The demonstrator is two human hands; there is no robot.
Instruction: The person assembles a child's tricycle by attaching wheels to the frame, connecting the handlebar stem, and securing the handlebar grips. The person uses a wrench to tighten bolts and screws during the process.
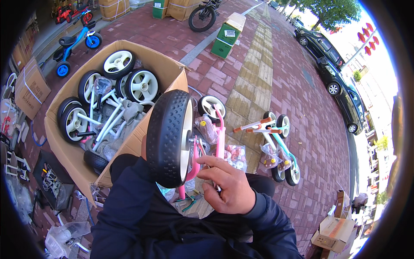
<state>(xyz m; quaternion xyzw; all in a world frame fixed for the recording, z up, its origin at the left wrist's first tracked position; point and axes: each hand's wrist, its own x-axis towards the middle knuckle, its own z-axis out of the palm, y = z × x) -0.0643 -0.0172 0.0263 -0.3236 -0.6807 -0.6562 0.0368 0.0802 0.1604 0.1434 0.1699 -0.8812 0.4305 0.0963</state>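
Just left of the right hand (226, 185) stands a black-tyred wheel (169, 137) on edge, its white hub facing the fingers; the left hand is hidden behind the tyre, so its grip cannot be told. The right hand's fingers pinch narrow beside the pink frame (195, 166) at the hub; farther right lies a blue balance bike (278, 144).

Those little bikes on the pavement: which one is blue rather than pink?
The small bike with orange handlebar grips, lying on the bricks right of the person's right hand. Its frame is light blue; the pink bike lies behind the big black wheel.
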